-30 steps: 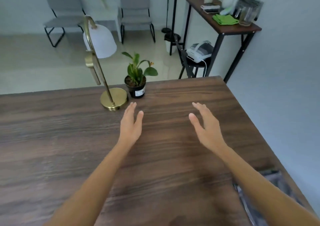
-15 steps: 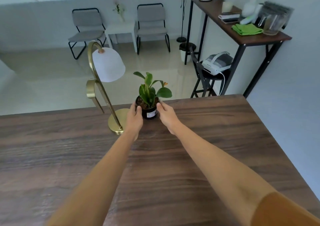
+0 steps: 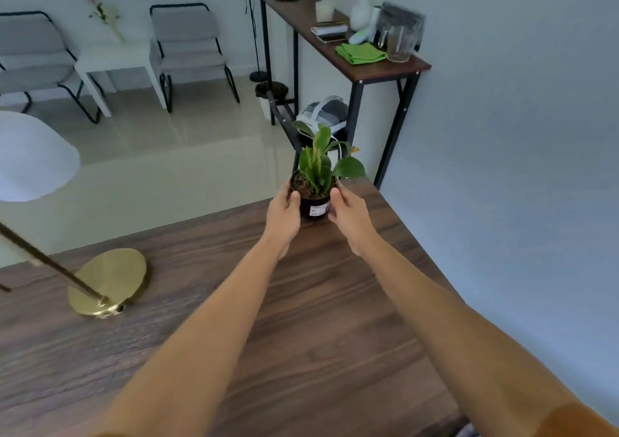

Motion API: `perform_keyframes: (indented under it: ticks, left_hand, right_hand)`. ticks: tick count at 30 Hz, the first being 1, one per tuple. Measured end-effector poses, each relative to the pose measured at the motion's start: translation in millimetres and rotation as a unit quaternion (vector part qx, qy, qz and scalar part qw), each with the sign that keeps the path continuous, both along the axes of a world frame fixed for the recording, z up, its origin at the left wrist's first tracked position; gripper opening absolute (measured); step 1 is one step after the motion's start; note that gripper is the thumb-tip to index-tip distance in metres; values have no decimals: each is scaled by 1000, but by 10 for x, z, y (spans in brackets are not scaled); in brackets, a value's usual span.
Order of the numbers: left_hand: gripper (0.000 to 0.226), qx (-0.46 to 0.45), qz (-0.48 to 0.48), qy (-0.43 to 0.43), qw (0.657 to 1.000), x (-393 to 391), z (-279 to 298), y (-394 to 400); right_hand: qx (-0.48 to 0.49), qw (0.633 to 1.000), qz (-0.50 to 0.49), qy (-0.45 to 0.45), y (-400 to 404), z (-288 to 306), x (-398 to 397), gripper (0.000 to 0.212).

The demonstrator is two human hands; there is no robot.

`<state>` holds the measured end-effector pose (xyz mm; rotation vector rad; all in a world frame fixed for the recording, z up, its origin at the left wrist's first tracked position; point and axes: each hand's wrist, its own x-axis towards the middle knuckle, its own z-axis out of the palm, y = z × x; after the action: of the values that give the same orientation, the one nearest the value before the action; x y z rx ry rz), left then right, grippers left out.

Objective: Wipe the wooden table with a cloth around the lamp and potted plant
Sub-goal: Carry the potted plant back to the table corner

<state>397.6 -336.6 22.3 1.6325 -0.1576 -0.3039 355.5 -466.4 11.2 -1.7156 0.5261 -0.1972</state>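
A small potted plant [image 3: 315, 202] in a black pot with a white label stands near the far right corner of the dark wooden table [image 3: 301, 319]. My left hand [image 3: 283, 213] grips the pot's left side and my right hand [image 3: 348, 215] grips its right side. The brass lamp base [image 3: 109, 280] rests on the table at the left, its stem slanting up left to the white shade [image 3: 31, 156]. A sliver of grey cloth [image 3: 465, 431] shows at the bottom edge, by my right arm.
The table's right edge runs close to a pale wall. Beyond the far edge stands a narrow console table [image 3: 351, 64] carrying a green cloth [image 3: 360, 53], jar and vases, with a stool [image 3: 301, 128] under it. Two grey chairs [image 3: 187, 44] and a white side table stand on the floor behind.
Both hands reached forward from open over the table and closed on the pot. The pot now sits further right, away from the lamp base, near the table's corner.
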Motion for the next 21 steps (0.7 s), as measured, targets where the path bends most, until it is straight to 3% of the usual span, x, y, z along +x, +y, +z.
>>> perform_keyframes:
  ticks: [6,12,15,18,21]
  left_hand:
    - [48,-11,-32,18,999,-152,-75,-616]
    - [52,1,-54,43,998,-203,-31,-655]
    - [58,3,-54,62,997,-417,19,-409]
    - [56,2,-16,21,1000,-683,-12,102]
    - [43,54,95,-73,991,-963,-93,836]
  right_hand:
    - [2,999,-38,-11,-551,-34,-220,34]
    - [22,999,-30,6,-598,-44,-267,44]
    - [76,990,-116,23,-447,-136,-301,50]
    - [110,959,-259,14,-24,-192,-425,36]
    - [36,978,-205,-31,592,-212,-486,19]
